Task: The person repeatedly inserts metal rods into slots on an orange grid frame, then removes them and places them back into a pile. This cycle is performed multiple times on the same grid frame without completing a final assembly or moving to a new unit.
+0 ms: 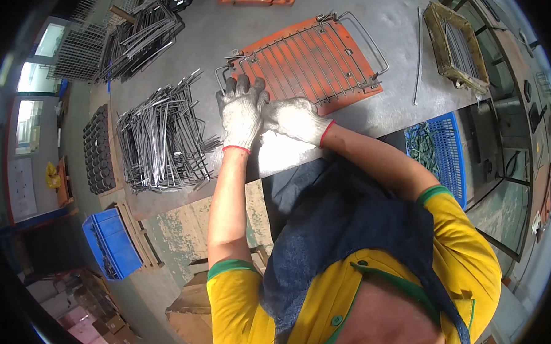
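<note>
Both gloved hands meet at the near-left corner of the wire rack (311, 57) lying on its orange board on the bench (389, 109). The left hand (241, 112) lies flat, fingers spread over the rack's end; the right hand (296, 119) lies curled beside it. The rack's long axis runs away to the right.

Both hands wear knitted cotton gloves, greyed and grubby: the left hand (241, 112) and right hand (295, 119). They rest on a bare metal wire rack (305, 53) lying in a matt orange jig plate (347, 74). The bench (389, 109) is dull grey sheet metal, scuffed. Beside it, bent wire pieces (160, 136) gleam faintly.
</note>
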The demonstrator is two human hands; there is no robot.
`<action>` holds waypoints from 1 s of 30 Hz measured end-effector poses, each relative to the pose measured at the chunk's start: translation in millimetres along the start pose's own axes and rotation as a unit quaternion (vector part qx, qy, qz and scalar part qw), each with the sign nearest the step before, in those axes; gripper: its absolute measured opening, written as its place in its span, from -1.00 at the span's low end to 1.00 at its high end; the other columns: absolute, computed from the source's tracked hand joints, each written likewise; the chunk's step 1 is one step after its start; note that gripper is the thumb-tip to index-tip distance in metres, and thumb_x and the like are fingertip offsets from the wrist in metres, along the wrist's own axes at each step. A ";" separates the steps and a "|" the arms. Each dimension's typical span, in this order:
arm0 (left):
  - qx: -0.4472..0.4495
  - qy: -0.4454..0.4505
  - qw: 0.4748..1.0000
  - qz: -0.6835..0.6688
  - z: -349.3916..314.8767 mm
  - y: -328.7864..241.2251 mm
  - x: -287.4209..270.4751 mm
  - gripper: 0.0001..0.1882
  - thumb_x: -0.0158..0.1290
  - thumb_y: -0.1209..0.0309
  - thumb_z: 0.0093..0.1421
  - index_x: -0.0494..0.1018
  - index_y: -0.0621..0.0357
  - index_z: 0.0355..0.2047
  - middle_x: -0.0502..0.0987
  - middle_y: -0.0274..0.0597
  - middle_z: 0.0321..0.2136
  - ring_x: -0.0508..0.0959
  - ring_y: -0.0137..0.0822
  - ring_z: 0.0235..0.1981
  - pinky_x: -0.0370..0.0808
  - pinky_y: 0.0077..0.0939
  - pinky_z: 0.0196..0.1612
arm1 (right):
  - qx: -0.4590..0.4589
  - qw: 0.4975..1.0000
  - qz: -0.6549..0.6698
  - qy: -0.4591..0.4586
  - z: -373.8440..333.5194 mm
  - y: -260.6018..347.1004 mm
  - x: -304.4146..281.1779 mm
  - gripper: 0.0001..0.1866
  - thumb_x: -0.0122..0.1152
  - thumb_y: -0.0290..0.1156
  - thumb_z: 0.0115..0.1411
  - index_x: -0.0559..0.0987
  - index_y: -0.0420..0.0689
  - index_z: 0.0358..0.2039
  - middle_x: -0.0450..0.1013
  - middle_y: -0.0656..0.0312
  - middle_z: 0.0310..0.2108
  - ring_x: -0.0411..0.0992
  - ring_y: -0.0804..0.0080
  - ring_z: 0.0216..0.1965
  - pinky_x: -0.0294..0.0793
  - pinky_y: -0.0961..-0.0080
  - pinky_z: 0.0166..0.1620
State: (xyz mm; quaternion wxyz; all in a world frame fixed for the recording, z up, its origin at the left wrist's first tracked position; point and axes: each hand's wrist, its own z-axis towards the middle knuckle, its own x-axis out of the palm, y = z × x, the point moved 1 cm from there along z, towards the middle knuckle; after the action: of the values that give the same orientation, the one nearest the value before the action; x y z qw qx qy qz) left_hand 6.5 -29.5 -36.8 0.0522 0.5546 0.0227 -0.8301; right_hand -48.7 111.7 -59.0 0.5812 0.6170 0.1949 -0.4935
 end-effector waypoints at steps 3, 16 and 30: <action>-0.108 0.046 0.980 -0.162 0.0 -1.5 -8.6 -0.71 0.01 0.26 0.13 0.50 0.03 -0.16 0.46 -0.10 -0.19 0.43 -0.07 -0.07 0.34 -0.06 -0.04 | -0.019 0.996 0.079 -0.034 -7.6 -8.3 -7.8 -0.71 -0.05 -0.12 0.23 0.50 -0.02 -0.21 0.52 0.14 -0.38 0.53 0.19 -0.28 0.49 0.17 -0.23; -0.485 0.261 0.631 -0.546 -52.4 0.2 -27.9 -0.65 -0.05 0.12 0.29 0.39 0.20 -0.37 0.53 -0.01 -0.62 0.53 -0.23 -0.70 0.42 -0.45 -0.68 | 0.216 0.951 0.077 -0.208 -178.7 -79.5 -77.9 -0.77 0.15 -0.38 0.16 0.61 -0.12 -0.18 0.54 0.08 -0.20 0.52 0.17 -0.20 0.50 0.36 -0.13; -0.369 0.169 0.465 -0.787 114.7 -133.6 42.3 -0.78 -0.07 0.32 0.33 0.40 0.25 -0.32 0.45 -0.14 -0.51 0.52 -0.22 -0.54 0.57 -0.34 -0.39 | 0.147 0.946 -0.054 -0.282 -165.0 -91.1 -48.8 -0.76 0.23 -0.25 0.12 0.62 0.02 -0.19 0.50 0.22 -0.45 0.48 0.22 -0.46 0.47 0.30 -0.38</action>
State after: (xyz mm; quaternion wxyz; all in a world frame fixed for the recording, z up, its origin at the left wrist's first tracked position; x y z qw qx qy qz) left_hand -129.8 89.6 -34.5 -0.4282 0.3612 0.7621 -0.3246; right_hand -81.1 300.7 -92.8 0.4880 0.5194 -0.0189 -0.7012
